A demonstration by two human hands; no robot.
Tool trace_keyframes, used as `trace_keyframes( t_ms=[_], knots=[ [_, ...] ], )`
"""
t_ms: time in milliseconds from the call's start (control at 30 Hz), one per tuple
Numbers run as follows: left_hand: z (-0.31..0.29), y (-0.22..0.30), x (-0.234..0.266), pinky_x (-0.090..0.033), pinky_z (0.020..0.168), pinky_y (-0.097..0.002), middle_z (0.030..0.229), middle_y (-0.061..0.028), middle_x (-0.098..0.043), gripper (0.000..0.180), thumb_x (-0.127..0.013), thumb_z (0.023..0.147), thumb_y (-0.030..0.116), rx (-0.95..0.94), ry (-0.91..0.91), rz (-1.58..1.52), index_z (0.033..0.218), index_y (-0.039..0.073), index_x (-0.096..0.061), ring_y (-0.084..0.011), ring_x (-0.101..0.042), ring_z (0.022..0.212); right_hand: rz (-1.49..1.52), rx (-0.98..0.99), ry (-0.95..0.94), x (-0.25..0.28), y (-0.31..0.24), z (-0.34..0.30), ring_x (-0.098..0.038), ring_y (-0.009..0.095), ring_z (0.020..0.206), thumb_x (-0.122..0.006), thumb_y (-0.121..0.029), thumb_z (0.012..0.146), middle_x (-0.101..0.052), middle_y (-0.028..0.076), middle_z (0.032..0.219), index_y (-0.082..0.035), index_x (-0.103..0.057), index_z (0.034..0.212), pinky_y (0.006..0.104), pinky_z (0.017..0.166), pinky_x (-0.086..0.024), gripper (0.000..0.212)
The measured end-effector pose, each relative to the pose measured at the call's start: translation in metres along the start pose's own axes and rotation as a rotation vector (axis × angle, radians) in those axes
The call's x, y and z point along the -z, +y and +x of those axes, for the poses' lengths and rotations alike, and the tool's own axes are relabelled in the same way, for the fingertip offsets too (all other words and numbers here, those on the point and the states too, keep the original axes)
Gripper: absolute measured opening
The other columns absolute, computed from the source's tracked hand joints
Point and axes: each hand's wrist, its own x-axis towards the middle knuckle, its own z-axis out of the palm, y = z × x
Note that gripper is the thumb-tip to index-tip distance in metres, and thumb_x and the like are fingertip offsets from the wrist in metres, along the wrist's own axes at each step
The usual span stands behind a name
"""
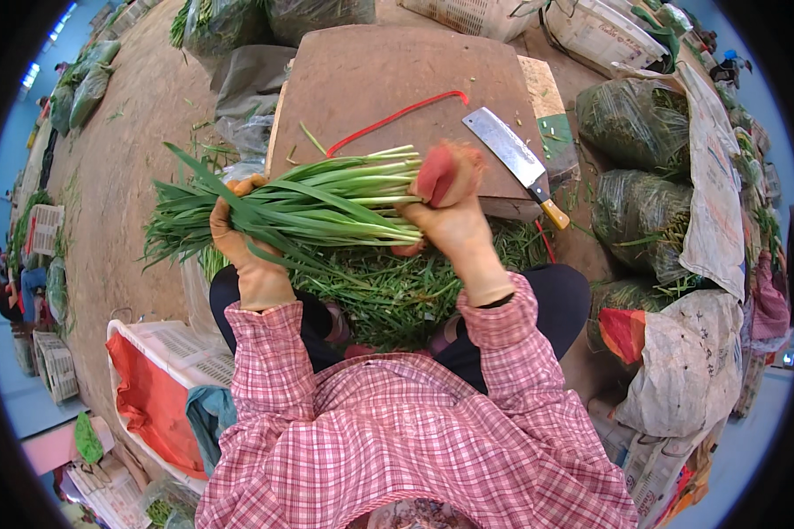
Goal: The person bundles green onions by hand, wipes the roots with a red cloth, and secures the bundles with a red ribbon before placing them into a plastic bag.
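A thick bunch of garlic chives (pixel 335 203) lies crosswise before me, leaves to the left and pale cut ends to the right. My left hand (pixel 238 234), in an orange-tan glove, is wrapped round the leafy part. At the cut ends is my right hand (pixel 450 194), in a glove with red on its fingers. Motion smears those fingers, so their grip cannot be made out. Just beyond the bunch, a red strap (pixel 397 117) lies bent on the brown board (pixel 388 66). A cleaver (pixel 507 150) with a wooden handle rests at the board's right side.
Green trimmings (pixel 379 300) cover the floor between my legs. A white crate (pixel 185 344) with an orange-red cloth (pixel 154 397) stands at my left. Plastic-wrapped bundles of greens (pixel 635 212) line the right, beside a white sack (pixel 688 361). More crates (pixel 600 35) stand beyond the board.
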Motion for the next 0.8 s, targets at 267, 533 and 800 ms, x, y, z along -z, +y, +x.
trace_keyframes(
  t_ms=[267, 533, 800],
  knots=[
    [0.003, 0.008, -0.003, -0.047, 0.093, -0.0396, 0.083, -0.0096, -0.064, 0.013, -0.062, 0.082, 0.007, 0.028, -0.082, -0.254, 0.094, 0.003, -0.059, -0.0224, -0.062, 0.084, 0.389, -0.42, -0.01, 0.029, 0.0, 0.019, -0.061, 0.012, 0.087, -0.068, 0.003, 0.081, -0.066, 0.002, 0.097, -0.005, -0.066, 0.102, 0.029, 0.073, -0.051, 0.022],
    [-0.003, 0.002, -0.011, -0.047, 0.092, -0.0391, 0.083, -0.0056, -0.062, 0.012, -0.062, 0.084, 0.007, 0.074, -0.04, -0.073, 0.094, 0.002, -0.06, -0.0205, -0.061, 0.079, 0.067, -0.223, -0.059, -0.005, -0.004, 0.014, -0.056, 0.017, 0.102, -0.076, -0.004, 0.076, -0.057, 0.003, 0.108, -0.006, -0.051, 0.12, 0.0301, 0.085, -0.049, 0.051],
    [0.006, 0.017, 0.009, -0.049, 0.09, -0.0423, 0.085, -0.0079, -0.066, 0.011, -0.06, 0.084, 0.005, 0.022, -0.043, -0.17, 0.094, 0.003, -0.064, -0.0221, -0.064, 0.081, 0.075, -0.468, -0.054, 0.04, -0.008, 0.023, -0.063, 0.017, 0.078, -0.07, -0.018, 0.089, -0.065, 0.006, 0.092, -0.001, -0.058, 0.118, 0.0292, 0.068, -0.051, 0.036]
  ],
)
